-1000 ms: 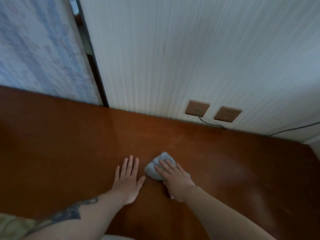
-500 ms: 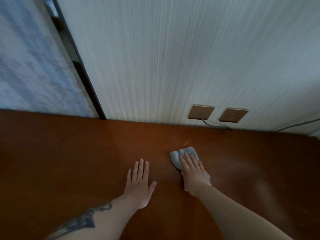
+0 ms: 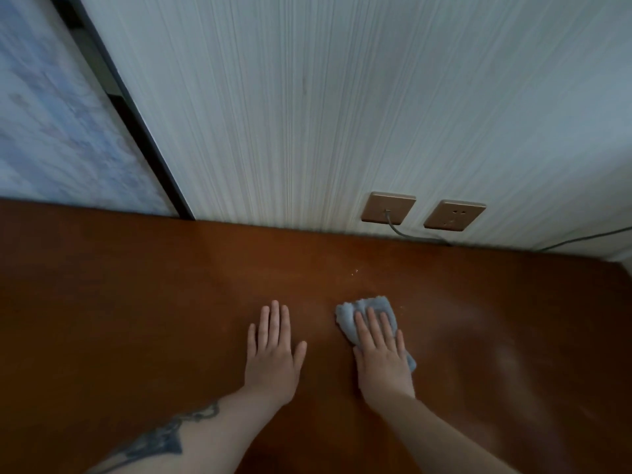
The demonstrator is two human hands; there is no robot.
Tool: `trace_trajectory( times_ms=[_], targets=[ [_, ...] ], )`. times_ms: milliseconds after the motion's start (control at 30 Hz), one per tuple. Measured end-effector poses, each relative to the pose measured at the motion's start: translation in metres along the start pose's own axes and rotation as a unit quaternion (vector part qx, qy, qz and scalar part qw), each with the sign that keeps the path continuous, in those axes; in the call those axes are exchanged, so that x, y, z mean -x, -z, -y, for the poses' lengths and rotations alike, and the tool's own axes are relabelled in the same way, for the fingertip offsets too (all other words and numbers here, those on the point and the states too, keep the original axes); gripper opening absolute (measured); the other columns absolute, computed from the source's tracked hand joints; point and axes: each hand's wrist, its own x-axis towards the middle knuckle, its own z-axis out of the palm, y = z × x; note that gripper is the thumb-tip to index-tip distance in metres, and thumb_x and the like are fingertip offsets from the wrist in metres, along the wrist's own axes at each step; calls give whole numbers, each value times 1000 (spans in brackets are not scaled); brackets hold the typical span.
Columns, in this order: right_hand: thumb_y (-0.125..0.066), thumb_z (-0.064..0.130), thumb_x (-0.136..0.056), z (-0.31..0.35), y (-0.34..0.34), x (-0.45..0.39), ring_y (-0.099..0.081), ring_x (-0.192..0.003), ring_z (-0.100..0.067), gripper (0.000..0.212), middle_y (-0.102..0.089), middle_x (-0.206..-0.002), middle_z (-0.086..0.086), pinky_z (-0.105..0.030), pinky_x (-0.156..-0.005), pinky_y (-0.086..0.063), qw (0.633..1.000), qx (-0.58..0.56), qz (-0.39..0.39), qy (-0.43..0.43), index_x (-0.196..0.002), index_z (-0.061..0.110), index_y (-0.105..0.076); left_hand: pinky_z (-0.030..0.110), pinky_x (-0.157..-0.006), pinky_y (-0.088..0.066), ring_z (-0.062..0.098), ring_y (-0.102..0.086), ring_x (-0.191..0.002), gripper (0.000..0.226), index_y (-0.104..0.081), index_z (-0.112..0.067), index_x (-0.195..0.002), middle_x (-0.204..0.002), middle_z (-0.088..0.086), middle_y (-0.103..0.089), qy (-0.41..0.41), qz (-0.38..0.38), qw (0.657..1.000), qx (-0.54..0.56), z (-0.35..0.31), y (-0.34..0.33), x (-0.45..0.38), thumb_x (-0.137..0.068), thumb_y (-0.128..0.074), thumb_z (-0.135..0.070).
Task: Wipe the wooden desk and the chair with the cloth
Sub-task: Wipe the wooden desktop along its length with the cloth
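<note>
The left hand rests flat with straight fingers on the counter, left of the cloth. The right hand presses flat on the cloth, which has moved farther right since a second ago, so wiping advances; chair unseen.

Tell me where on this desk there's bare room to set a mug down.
Bare wood spans left of the left hand and right of the right hand pressing the cloth. Tightest: between the hands, and near the cable under the wall sockets.
</note>
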Motion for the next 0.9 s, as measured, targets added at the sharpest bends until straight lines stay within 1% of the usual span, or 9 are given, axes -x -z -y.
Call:
trace_trajectory(
  times_ms=[67, 133, 200, 400, 467, 533, 633, 767, 900],
  targets=[
    [-29, 32, -98, 8, -3, 9, -5, -149, -24, 56, -21, -160, -1, -41, -119, -6, 997, 1, 1, 72, -154, 26, -20, 38, -114, 8, 21, -6, -148, 74, -13, -8, -151, -160, 11, -15, 22, -12, 1000, -4, -9, 3, 0, -96, 5, -53],
    [-26, 29, -104, 6, 12, -8, 16, -148, -22, 56, 7, -161, 4, -42, -120, 10, 967, 60, 38, 243, -153, 29, 2, 38, -113, 18, 16, 22, -145, 73, 24, -14, -145, -157, 4, 24, 14, -37, 999, -31, -12, -4, -3, -86, 12, -56],
    [-22, 30, -107, -8, 32, -30, 31, -141, -14, 58, 28, -154, 12, -39, -116, 17, 950, 78, 131, 272, -149, 35, 18, 39, -113, 20, 16, 32, -140, 72, 37, -17, -138, -149, 0, 40, 18, -32, 999, -25, -10, -5, -6, -84, 14, -58],
    [-28, 24, -104, -38, 11, -12, 16, -147, -17, 61, 7, -162, 2, -44, -121, 2, 995, -3, -20, -99, -153, 28, 10, 38, -107, 29, 15, 43, -133, 71, 40, -19, -138, -145, -2, 47, 10, 21, 999, -33, -11, 1, -7, -91, 9, -62],
    [-47, 19, -94, -16, -6, 2, -2, -149, -19, 65, -25, -158, -1, -44, -118, -7, 999, -29, -40, -20, -153, 24, -21, 33, -95, 39, 10, 52, -125, 79, 43, -20, -134, -145, -2, 46, -1, 18, 1000, -14, -8, -2, -11, -72, 26, -66],
    [-45, 28, -87, 6, -6, 4, -14, -147, -21, 58, -41, -151, 3, -44, -114, -10, 991, 0, 21, 135, -145, 27, -41, 33, -103, 30, 8, 43, -133, 89, 21, -13, -150, -160, 6, 18, 11, 14, 999, -32, -6, 2, -9, -79, 26, -66],
    [-31, 27, -102, -2, 14, -27, 17, -148, -19, 58, 2, -161, 9, -43, -120, 9, 950, 105, 35, 292, -155, 31, -9, 38, -113, 0, 16, -4, -148, 75, -28, -9, -150, -154, 9, -35, 46, 21, 999, -1, -6, -3, -8, -98, -1, -55],
    [-23, 27, -107, -37, 34, -48, 27, -143, -12, 58, 20, -159, 12, -41, -119, 13, 994, 33, 52, 90, -151, 35, 13, 35, -112, 22, 13, 30, -141, 77, 32, -18, -142, -151, -1, 35, 70, -36, 997, 2, -15, 10, -16, -80, 18, -63],
    [-31, 21, -96, -15, 17, -31, -2, -146, -20, 58, -19, -161, 0, -37, -119, -4, 995, -4, -12, 102, -153, 26, -23, 40, -117, 15, 16, 35, -139, 76, 39, -16, -135, -144, -1, 44, 85, 9, 996, 11, -9, 20, -42, -98, -11, -60]
  ],
)
